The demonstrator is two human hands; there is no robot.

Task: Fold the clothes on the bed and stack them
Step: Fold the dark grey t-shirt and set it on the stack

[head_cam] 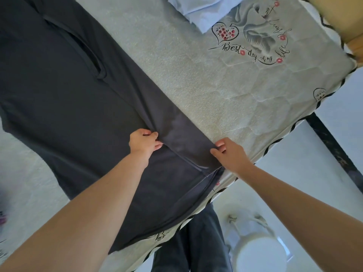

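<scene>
Head view, single frame.

Item 1. Left hand (144,143): grip closed tight, fingers curled and pinching a gathered fold of the dark grey garment (68,99). Cloth puckers into creases running up from the pinch. Bare forearm enters from the lower left.

Item 2. Right hand (228,152): grip closed, thumb and fingers pinching the garment's right-hand edge where it meets the bedspread. Bare forearm enters from the lower right. The two hands sit near each other, with a taut band of cloth stretched between them.

Item 3. Dark grey garment: large, plain, matte knit. Lies spread flat on the bed (196,79), running diagonally from the upper left down to the near edge of the bed. A slit-like opening with a stitched border shows in the upper left part; whether it is a pocket or a neckline cannot be told. A seam or hem line crosses the cloth just below the hands. The lower end reaches the bed's edge by the person's legs.

Item 4. Bed: covered in a pale quilted bedspread with a black scalloped border. Printed motif at upper right: grey swans, a heart with red flowers, script reading "Best day of my life".

Item 5. Pale blue-white cloth (198,10): folded, resting on the bed at the top edge of the frame, well apart from the dark garment.

Item 6. White stool (259,250): round-topped, standing on the pale floor at lower right, beside the person's dark trouser legs (194,246).
</scene>
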